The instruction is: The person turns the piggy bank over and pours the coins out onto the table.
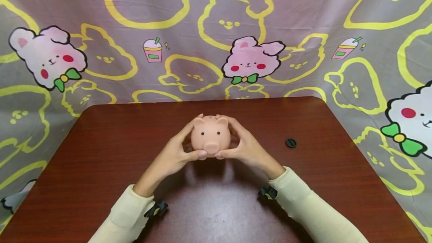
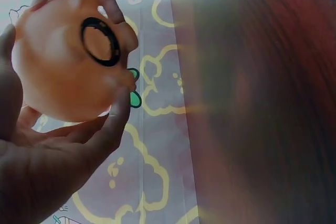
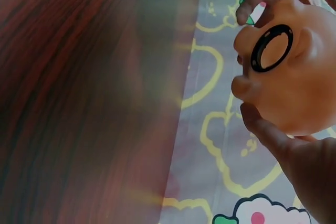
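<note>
Both hands grip a pink piggy bank [image 1: 210, 135] between them, its snout facing the head camera. The left hand [image 1: 176, 153] holds its left side, thumb low near the snout and fingertips up by the ear. On the other side the right hand [image 1: 248, 147] mirrors that grip. From below, the left wrist view shows the black-rimmed round opening [image 2: 101, 41] in the belly, with no plug in it. The same black ring [image 3: 271, 48] appears in the right wrist view. A black round plug [image 1: 291, 143] lies on the table, right of the right hand.
The brown wooden table [image 1: 111, 149] extends around the hands, with rounded far corners. Behind and at both sides hangs a curtain [image 1: 189, 40] printed with cartoon bears and rabbits. Dark wrist-worn devices [image 1: 156, 209] sit at the light sleeves.
</note>
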The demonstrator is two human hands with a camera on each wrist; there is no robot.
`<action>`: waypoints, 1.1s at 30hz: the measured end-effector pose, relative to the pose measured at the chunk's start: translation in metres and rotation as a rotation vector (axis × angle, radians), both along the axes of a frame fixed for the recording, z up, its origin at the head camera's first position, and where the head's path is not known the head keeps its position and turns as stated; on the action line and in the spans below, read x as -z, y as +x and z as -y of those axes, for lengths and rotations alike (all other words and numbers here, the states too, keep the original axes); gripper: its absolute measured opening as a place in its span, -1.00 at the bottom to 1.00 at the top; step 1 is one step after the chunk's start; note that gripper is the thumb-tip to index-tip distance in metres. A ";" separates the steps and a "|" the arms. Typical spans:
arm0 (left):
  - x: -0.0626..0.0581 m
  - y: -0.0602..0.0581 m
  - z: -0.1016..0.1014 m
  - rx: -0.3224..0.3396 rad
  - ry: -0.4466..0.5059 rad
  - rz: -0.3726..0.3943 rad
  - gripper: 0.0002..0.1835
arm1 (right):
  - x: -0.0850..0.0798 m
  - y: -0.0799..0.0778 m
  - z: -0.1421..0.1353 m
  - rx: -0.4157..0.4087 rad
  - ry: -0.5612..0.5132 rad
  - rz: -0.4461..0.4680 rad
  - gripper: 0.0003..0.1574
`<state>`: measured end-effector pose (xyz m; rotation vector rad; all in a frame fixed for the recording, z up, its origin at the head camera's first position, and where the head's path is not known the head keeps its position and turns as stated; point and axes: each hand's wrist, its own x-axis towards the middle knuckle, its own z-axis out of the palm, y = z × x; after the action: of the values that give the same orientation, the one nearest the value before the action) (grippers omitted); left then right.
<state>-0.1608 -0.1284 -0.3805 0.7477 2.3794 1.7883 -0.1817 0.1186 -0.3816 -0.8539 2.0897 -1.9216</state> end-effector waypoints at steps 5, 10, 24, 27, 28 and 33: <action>-0.001 -0.001 0.002 0.001 -0.008 0.046 -0.15 | 0.003 0.001 0.000 0.020 0.057 -0.096 0.27; -0.002 -0.002 0.002 0.019 0.108 0.159 -0.18 | 0.006 0.001 0.000 0.018 0.112 -0.220 0.27; 0.003 -0.007 0.001 -0.050 0.107 0.058 -0.22 | 0.002 -0.003 -0.001 0.009 0.158 -0.130 0.14; 0.007 -0.008 -0.001 -0.023 0.115 0.049 -0.21 | 0.001 -0.005 -0.003 0.036 0.187 -0.088 0.06; 0.007 -0.008 -0.002 -0.013 0.121 0.047 -0.21 | 0.001 -0.006 -0.003 0.040 0.194 -0.077 0.06; 0.009 -0.008 -0.006 0.003 0.122 0.019 -0.20 | -0.002 -0.010 -0.004 -0.023 0.197 0.035 0.12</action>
<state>-0.1692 -0.1220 -0.3891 0.7436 2.2726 1.9453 -0.1920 0.1230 -0.3796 -0.7923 2.1924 -1.6718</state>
